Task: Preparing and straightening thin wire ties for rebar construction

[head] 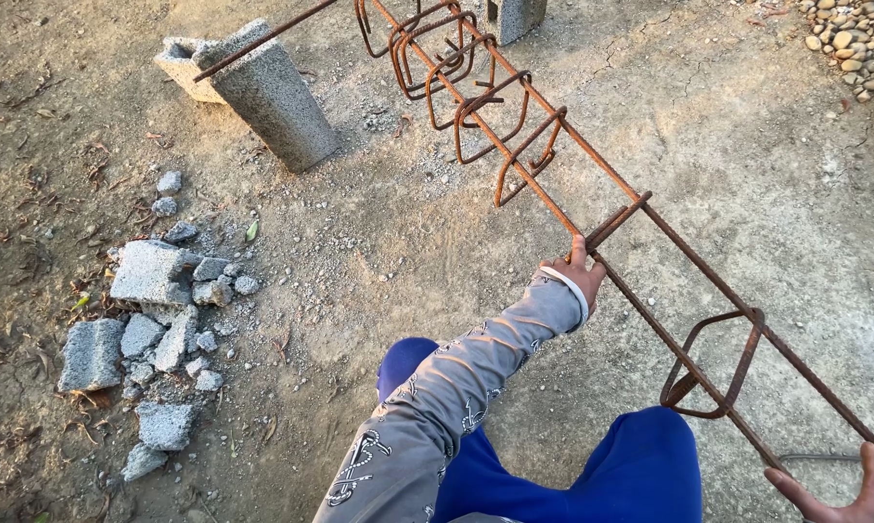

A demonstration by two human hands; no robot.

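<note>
1. Open dirt ground [379, 252] lies left of the rusty rebar cage [515, 126], with plenty of room there for a hand to sweep through.
2. The grey concrete block [272, 92] props one bar and closes off the far left.
3. Broken block rubble [156, 329] clutters the near left.
4. The rebar stirrups [713, 363] leave only narrow gaps between the bars.
5. Pebbles [858, 39] edge the far right corner.
</note>
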